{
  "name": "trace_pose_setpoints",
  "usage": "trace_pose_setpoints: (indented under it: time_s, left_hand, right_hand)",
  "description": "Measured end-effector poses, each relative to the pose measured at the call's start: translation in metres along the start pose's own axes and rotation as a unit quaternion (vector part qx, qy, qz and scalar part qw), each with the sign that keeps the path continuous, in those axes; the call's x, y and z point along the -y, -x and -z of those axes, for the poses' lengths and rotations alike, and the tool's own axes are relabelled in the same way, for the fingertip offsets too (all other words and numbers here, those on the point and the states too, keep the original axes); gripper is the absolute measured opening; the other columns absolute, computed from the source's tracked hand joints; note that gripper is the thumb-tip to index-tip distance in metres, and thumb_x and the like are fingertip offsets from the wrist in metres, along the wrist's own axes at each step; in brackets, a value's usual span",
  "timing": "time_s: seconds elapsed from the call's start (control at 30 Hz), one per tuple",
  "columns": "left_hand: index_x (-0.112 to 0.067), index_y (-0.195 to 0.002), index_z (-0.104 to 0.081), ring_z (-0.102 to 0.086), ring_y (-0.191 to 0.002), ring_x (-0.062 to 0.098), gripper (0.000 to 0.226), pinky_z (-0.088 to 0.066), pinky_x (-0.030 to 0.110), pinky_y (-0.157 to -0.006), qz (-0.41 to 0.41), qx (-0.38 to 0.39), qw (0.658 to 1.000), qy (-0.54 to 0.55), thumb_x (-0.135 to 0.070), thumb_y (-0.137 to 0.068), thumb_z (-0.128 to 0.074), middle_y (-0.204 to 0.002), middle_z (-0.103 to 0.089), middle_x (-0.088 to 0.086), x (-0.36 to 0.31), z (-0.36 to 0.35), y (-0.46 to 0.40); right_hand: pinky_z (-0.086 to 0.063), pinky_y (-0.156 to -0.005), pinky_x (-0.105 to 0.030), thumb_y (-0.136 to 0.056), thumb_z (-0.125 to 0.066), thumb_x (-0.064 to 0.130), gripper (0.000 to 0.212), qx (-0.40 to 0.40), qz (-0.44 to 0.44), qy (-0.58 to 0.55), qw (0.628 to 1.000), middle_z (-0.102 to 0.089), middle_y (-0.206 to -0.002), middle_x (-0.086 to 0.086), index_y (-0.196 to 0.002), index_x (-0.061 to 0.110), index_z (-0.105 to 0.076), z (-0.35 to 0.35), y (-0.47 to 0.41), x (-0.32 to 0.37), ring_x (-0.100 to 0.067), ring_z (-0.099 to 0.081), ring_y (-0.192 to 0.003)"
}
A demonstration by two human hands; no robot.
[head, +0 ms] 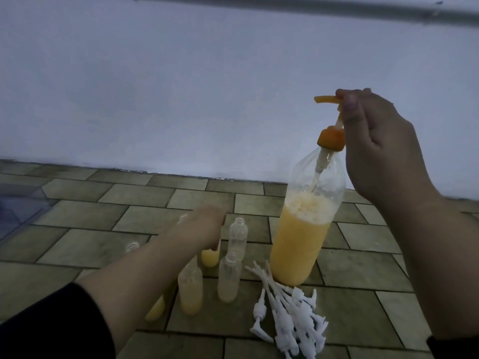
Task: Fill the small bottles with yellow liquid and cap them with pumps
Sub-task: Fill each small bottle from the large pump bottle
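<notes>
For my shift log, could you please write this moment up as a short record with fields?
setting: tiled floor by a pale wall
large bottle: upright, over half full of yellow liquid, orange pump at its neck
right hand: grip pinches the orange pump's head
left hand: holds a small bottle with yellow liquid; grip mostly hidden
other small bottles: an empty one and a partly filled one stand nearby, uncapped
white pumps: loose pile on the floor before the large bottle
</notes>
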State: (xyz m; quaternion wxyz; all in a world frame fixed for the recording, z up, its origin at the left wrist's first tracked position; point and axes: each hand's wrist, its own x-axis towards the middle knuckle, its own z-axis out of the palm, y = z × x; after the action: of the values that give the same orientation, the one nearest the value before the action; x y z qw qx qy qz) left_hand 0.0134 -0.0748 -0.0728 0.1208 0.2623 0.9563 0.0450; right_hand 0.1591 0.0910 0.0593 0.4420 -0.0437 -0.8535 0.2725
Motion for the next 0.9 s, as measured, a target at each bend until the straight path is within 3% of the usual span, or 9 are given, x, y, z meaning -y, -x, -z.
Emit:
trace_pose_setpoints:
  time_s: [0.17,0.27,0.4,0.53,0.63,0.7,0.77,0.8,0.9]
  left_hand:
    - [-0.018,-0.13,-0.045,-0.053,-0.109,0.019,0.059,-0.048,0.032,-0.09,-0.028,-0.013,0.999,0.041,-0.027,-0.079,-0.072,-0.126,-0.053,0.003,0.0,0.006,-0.004]
    - [-0.023,-0.131,-0.044,-0.052,-0.112,0.017,0.065,-0.045,0.035,-0.093,-0.043,-0.026,0.994,0.095,-0.04,-0.075,-0.073,-0.13,-0.052,-0.003,-0.005,0.01,-0.008]
    - [-0.027,-0.126,-0.046,-0.05,-0.112,0.02,0.064,-0.033,0.038,-0.097,-0.035,-0.003,0.999,0.041,-0.045,-0.071,-0.074,-0.122,-0.054,-0.005,-0.018,0.0,-0.012]
    - [-0.026,-0.119,-0.052,-0.051,-0.107,0.018,0.05,-0.026,0.04,-0.097,-0.042,-0.046,0.998,0.006,-0.044,-0.075,-0.07,-0.112,-0.056,-0.005,-0.022,-0.006,-0.011]
    - [-0.026,-0.107,-0.054,-0.053,-0.103,0.018,0.037,-0.031,0.038,-0.092,-0.037,-0.067,0.996,0.034,-0.04,-0.076,-0.069,-0.1,-0.056,-0.006,-0.021,0.01,-0.006]
    - [-0.024,-0.1,-0.056,-0.056,-0.097,0.017,0.033,-0.041,0.035,-0.089,-0.051,-0.122,0.985,0.113,-0.037,-0.074,-0.071,-0.094,-0.057,-0.007,-0.019,0.033,-0.001]
    - [-0.021,-0.101,-0.058,-0.057,-0.093,0.014,0.035,-0.049,0.03,-0.081,-0.079,-0.191,0.939,0.274,-0.033,-0.073,-0.075,-0.096,-0.059,-0.006,-0.02,0.058,0.009]
    - [-0.018,-0.104,-0.059,-0.058,-0.094,0.012,0.037,-0.049,0.027,-0.079,-0.091,-0.222,0.898,0.369,-0.033,-0.074,-0.075,-0.099,-0.06,-0.006,-0.022,0.069,0.014]
    - [-0.013,-0.106,-0.065,-0.061,-0.103,0.012,0.042,-0.046,0.028,-0.09,-0.145,-0.231,0.727,0.63,-0.039,-0.075,-0.074,-0.106,-0.066,-0.003,-0.038,0.095,0.028]
  right_hand:
    - [-0.028,-0.112,-0.044,-0.101,-0.029,0.04,0.041,-0.002,0.011,0.003,1.0,-0.045,-0.086,0.033,-0.124,0.021,-0.057,0.001,-0.001,-0.002,0.002,-0.04,-0.12]
    - [-0.028,-0.112,-0.045,-0.101,-0.028,0.04,0.042,-0.007,0.018,0.014,1.0,-0.047,-0.102,0.023,-0.125,0.019,-0.056,-0.001,-0.001,-0.005,0.012,-0.034,-0.112]
    - [-0.033,-0.108,-0.048,-0.1,-0.029,0.043,0.046,-0.012,0.019,0.021,1.0,-0.042,-0.117,0.018,-0.13,0.018,-0.052,-0.006,0.0,-0.005,-0.017,-0.05,-0.122]
    - [-0.031,-0.11,-0.047,-0.1,-0.029,0.04,0.045,-0.019,0.023,0.016,0.999,-0.042,-0.117,0.017,-0.131,0.017,-0.052,-0.006,0.001,-0.007,-0.003,-0.043,-0.119]
    - [-0.028,-0.112,-0.048,-0.1,-0.028,0.04,0.045,-0.017,0.02,0.012,1.0,-0.043,-0.122,0.018,-0.132,0.018,-0.051,-0.007,0.0,-0.007,-0.016,-0.036,-0.135]
    - [-0.028,-0.111,-0.049,-0.1,-0.026,0.042,0.047,-0.018,0.019,0.009,1.0,-0.051,-0.128,0.011,-0.131,0.018,-0.052,-0.008,-0.001,-0.009,-0.019,-0.037,-0.135]
    - [-0.029,-0.11,-0.05,-0.1,-0.023,0.046,0.05,-0.021,0.019,0.001,1.0,-0.055,-0.129,0.004,-0.13,0.019,-0.052,-0.009,0.0,-0.011,-0.021,-0.041,-0.132]
    - [-0.03,-0.109,-0.051,-0.098,-0.022,0.048,0.052,-0.024,0.02,-0.003,0.999,-0.055,-0.128,0.003,-0.13,0.02,-0.052,-0.01,0.0,-0.011,-0.023,-0.044,-0.13]
    - [-0.033,-0.107,-0.054,-0.096,-0.02,0.051,0.055,-0.035,0.026,-0.007,0.999,-0.055,-0.128,0.005,-0.129,0.02,-0.052,-0.012,0.0,-0.013,-0.026,-0.049,-0.125]
